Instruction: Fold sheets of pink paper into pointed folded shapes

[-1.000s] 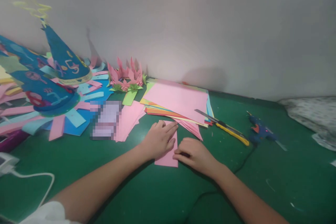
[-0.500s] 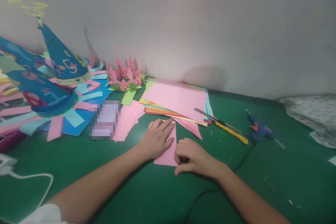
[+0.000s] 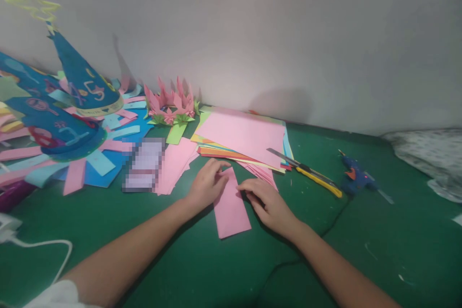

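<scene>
A narrow folded piece of pink paper (image 3: 232, 211) lies on the green table in front of me, a little askew. My left hand (image 3: 207, 185) grips its upper left edge between thumb and bent fingers. At the upper right edge, my right hand (image 3: 270, 204) has its fingertips closed on the paper, the other fingers curled under. Just behind the hands are cut pink pieces (image 3: 263, 173), partly under a stack of coloured sheets (image 3: 241, 127) with pink on top. A yellow box cutter (image 3: 319, 182) rests against the stack's right side, its blade on the sheets.
A blue glue gun (image 3: 357, 175) with a dark cord is at the right. On the left stand blue cone hats (image 3: 81, 74) with paper strips, a pink paper crown (image 3: 171, 106), pink sheets (image 3: 176, 166) and a blurred-out item (image 3: 144, 166). A white cable (image 3: 46, 241) lies front left.
The pink paper has turned slightly and come nearer to me. My left hand has gone from lying flat on it to its upper edge; my right hand has opened from a fist-like curl toward the upper right edge.
</scene>
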`<control>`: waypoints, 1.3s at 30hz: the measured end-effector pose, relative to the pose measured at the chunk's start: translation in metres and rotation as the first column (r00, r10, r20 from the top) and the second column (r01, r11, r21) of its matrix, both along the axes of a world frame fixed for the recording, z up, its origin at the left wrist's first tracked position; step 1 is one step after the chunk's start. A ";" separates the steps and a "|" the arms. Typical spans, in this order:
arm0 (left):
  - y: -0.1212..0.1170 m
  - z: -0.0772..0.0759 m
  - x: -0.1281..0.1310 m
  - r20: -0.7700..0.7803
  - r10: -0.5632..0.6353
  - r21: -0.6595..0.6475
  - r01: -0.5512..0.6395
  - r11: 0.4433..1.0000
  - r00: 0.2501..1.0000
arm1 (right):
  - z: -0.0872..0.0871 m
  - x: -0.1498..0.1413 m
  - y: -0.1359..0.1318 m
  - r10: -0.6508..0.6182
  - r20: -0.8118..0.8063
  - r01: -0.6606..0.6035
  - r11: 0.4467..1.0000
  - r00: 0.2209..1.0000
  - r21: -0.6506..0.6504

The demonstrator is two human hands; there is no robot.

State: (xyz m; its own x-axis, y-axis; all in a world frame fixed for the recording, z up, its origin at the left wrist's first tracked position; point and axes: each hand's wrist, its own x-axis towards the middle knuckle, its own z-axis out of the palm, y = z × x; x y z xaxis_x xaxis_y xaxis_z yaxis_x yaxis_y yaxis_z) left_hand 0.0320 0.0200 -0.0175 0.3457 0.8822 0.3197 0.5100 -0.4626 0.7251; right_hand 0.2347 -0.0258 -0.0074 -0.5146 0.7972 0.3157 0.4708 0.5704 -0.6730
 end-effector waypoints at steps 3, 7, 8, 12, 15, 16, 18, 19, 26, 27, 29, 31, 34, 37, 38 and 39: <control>0.003 0.004 -0.002 0.121 -0.004 -0.095 0.015 0.995 0.993 | -0.003 0.001 0.001 -0.003 -0.001 0.003 1.000 1.000 0.020; 0.005 0.006 -0.002 0.298 0.023 -0.184 0.034 0.982 0.954 | -0.002 0.003 0.002 -0.042 -0.048 0.042 0.999 0.998 -0.012; 0.005 0.005 -0.002 0.328 0.033 -0.207 0.038 0.978 0.944 | -0.001 0.003 0.003 -0.043 -0.066 0.042 0.999 0.997 -0.027; 0.003 0.002 0.000 0.380 0.061 -0.331 0.074 0.941 0.923 | 0.001 0.004 0.005 -0.021 -0.100 0.012 0.996 0.995 -0.086; 0.000 0.002 0.001 0.455 -0.001 -0.346 0.178 0.921 0.890 | 0.002 0.003 0.006 -0.058 -0.114 0.043 0.991 0.992 -0.129; -0.002 0.003 0.002 0.476 -0.037 -0.329 0.218 0.919 0.878 | 0.003 0.002 0.006 -0.079 -0.115 0.060 0.986 0.990 -0.156; -0.004 0.006 0.002 0.482 -0.117 -0.291 0.285 0.913 0.868 | 0.004 0.001 0.005 -0.121 -0.106 0.098 0.974 0.987 -0.204; -0.004 0.007 0.002 0.464 -0.150 -0.277 0.304 0.911 0.873 | 0.005 0.001 0.004 -0.144 -0.097 0.120 0.969 0.985 -0.218; -0.001 0.014 0.000 0.492 -0.134 -0.377 0.349 0.858 0.860 | 0.007 0.001 0.002 -0.226 -0.094 0.194 0.944 0.970 -0.269; -0.001 0.014 0.000 0.524 -0.093 -0.433 0.358 0.827 0.847 | 0.007 0.001 0.002 -0.234 -0.103 0.198 0.939 0.967 -0.282; -0.002 0.014 0.000 0.584 -0.004 -0.535 0.388 0.751 0.812 | 0.006 0.002 0.002 -0.241 -0.113 0.198 0.933 0.964 -0.301; -0.004 0.014 0.000 0.615 0.040 -0.584 0.422 0.693 0.787 | 0.006 0.002 0.002 -0.233 -0.121 0.185 0.932 0.965 -0.312; -0.007 0.015 0.002 0.587 0.035 -0.572 0.384 0.725 0.809 | 0.005 0.002 0.002 -0.240 -0.136 0.184 0.925 0.961 -0.333; -0.009 0.016 0.005 0.552 0.066 -0.551 0.304 0.778 0.831 | 0.004 0.001 0.002 -0.286 -0.150 0.219 0.911 0.947 -0.350; -0.009 0.015 0.006 0.560 0.083 -0.546 0.292 0.785 0.824 | 0.003 0.001 0.002 -0.299 -0.158 0.229 0.907 0.941 -0.353; -0.009 0.015 0.007 0.576 0.095 -0.540 0.291 0.790 0.812 | 0.002 0.001 0.003 -0.312 -0.168 0.238 0.904 0.935 -0.355</control>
